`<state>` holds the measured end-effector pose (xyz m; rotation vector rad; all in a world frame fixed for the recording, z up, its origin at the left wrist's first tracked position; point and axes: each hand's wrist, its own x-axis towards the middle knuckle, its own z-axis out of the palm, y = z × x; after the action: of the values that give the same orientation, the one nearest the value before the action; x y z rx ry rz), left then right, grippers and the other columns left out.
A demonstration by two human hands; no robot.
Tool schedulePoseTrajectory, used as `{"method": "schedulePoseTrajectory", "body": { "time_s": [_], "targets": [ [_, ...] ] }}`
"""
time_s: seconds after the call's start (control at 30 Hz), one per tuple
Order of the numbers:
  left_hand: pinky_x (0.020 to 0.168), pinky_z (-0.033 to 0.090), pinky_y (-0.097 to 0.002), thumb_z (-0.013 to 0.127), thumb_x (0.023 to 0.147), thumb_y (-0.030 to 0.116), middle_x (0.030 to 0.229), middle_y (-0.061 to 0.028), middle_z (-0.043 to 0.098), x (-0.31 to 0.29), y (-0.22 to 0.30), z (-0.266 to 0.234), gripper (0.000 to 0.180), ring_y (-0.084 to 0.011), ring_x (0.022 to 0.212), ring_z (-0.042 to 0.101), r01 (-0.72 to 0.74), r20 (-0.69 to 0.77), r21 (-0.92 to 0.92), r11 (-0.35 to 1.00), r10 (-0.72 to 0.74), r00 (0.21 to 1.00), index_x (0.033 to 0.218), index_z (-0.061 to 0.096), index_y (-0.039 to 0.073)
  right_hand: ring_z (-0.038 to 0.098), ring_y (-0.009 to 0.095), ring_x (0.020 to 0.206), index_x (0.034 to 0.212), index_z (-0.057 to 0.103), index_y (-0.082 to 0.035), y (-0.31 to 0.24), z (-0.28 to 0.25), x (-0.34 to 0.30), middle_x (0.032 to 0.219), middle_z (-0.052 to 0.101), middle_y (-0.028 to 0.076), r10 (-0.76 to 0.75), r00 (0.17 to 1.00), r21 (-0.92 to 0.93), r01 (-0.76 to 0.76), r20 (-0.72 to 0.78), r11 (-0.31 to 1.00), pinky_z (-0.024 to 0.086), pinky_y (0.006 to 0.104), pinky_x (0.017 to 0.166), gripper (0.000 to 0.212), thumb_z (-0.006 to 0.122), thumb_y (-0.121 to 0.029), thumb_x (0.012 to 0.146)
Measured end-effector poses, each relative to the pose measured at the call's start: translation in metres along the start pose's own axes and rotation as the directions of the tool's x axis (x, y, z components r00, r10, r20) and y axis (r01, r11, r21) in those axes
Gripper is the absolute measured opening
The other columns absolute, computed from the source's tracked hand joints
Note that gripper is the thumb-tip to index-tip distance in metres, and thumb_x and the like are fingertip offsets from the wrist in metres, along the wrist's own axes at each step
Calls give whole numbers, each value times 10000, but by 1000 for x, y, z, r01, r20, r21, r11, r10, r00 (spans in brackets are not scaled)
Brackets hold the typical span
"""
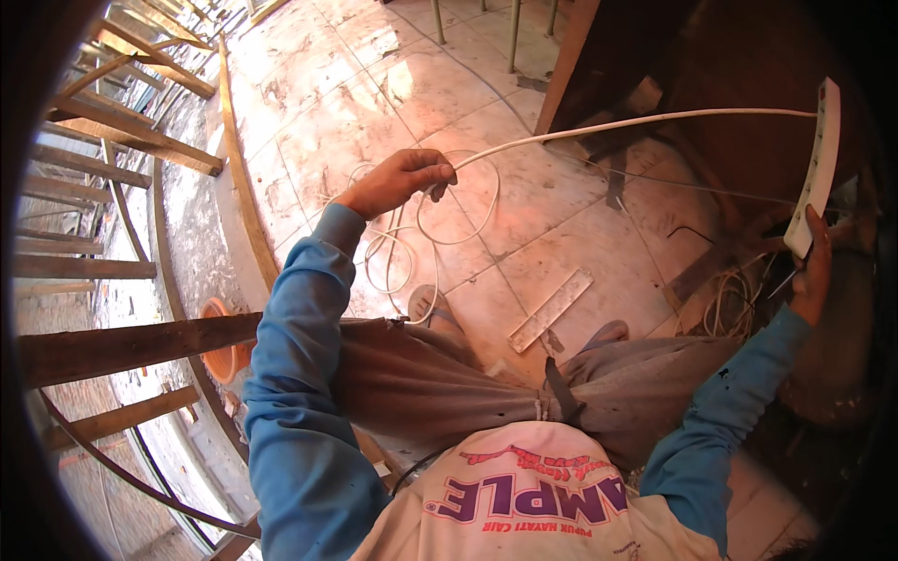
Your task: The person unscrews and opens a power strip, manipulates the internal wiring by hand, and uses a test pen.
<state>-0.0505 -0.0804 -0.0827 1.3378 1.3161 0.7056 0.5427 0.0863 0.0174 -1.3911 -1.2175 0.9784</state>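
Observation:
My left hand [398, 178] is closed, pinching a white cable [599, 128] between thumb and fingers. From there the cable runs in a shallow arc to the far end of a long white power strip [819, 154], and its loose loops hang and lie below the hand. At the right, my right hand [814, 271] grips the near end of the power strip, which is held up on a slant. A thin dark rod [784, 283], perhaps a screwdriver, sticks out by the right fingers; its handle is hidden. A long flat whitish plate [550, 310] lies on the floor between my feet.
Wooden frames [112, 168] crowd the left side, with a wooden beam [140, 348] reaching toward my left arm. An orange round pot [224, 351] stands beside it. Coiled wire [730, 304] and dark wood pieces lie at the right on the tiled floor [449, 93], near a dark panel [711, 65].

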Motion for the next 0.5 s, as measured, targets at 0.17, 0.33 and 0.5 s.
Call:
{"method": "schedulePoseTrajectory", "body": {
  "time_s": [0.17, 0.33, 0.5],
  "targets": [
    [820, 450, -272, 583, 984, 351, 779, -6, 602, -15, -13, -29, 343, -108, 786, 558, 1, -43, 38, 999, 0, 999, 963, 667, 20, 522, 17, 660, 1120, 641, -81, 10, -18, 10, 859, 582, -38, -13, 999, -35, 11, -51, 999, 272, 181, 467, 412, 726, -355, 825],
    [805, 460, -272, 628, 956, 354, 805, -14, 631, -31, -14, -39, 334, -107, 803, 568, 34, -82, 33, 999, -32, 996, 972, 678, 24, 556, 27, 738, 1134, 644, -85, 16, -27, 15, 902, 594, -44, 22, 999, -74, -26, -45, 997, 314, 175, 522, 420, 724, -361, 827],
    [772, 470, -269, 672, 931, 310, 807, -20, 643, -37, -27, -48, 292, -114, 798, 575, 93, -103, 57, 994, -86, 991, 965, 685, 20, 544, 20, 724, 1126, 647, -92, 20, -32, 18, 902, 600, -39, -15, 997, -96, 8, -71, 995, 283, 183, 495, 411, 718, -375, 837]
  ]
}}
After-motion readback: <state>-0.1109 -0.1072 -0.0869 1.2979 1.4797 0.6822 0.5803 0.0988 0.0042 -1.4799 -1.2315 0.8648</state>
